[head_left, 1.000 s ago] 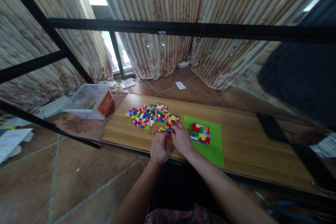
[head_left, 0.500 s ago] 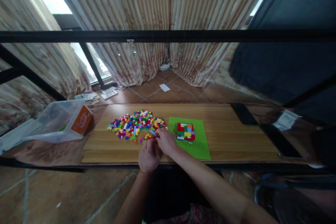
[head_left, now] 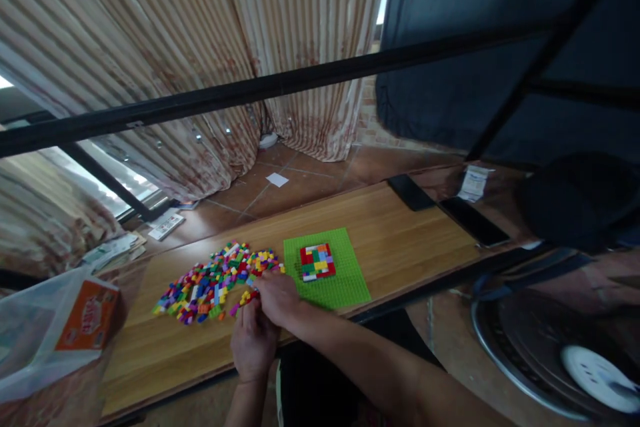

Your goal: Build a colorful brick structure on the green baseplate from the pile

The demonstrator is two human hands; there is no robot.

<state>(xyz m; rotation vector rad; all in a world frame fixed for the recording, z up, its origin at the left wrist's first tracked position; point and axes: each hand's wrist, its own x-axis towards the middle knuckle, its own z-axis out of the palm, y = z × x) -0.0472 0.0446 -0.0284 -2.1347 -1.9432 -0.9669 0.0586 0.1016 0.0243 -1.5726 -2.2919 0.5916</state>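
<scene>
The left hand (head_left: 254,341) and the right hand (head_left: 276,297) meet over the worktop (head_left: 385,240) by its near edge, fingers curled in close together. Whether either grasps a brick cannot be told, since the backs of the hands hide the fingertips. Just beyond them lies a small cluster of bricks (head_left: 245,299), mostly yellow, red and magenta.

Past that, a broad heap of loose bricks (head_left: 219,280) in many colours spreads toward the worktop's left end. To the right of the hands, the green baseplate (head_left: 351,280) reaches close to the near edge. On it, nearer its far edge than its near one, sits a squarish brick build (head_left: 318,261) of red, yellow, white, green and blue pieces.

As for progress, the build looks closely filled on top, with at least one layer evidently joined; its height is hard to judge. Most of the bricks lie loose, so much seems unused.

Two dark flat slabs lie toward the worktop's right end. Off its left end stands a clear plastic bin (head_left: 30,333) with an orange label.
</scene>
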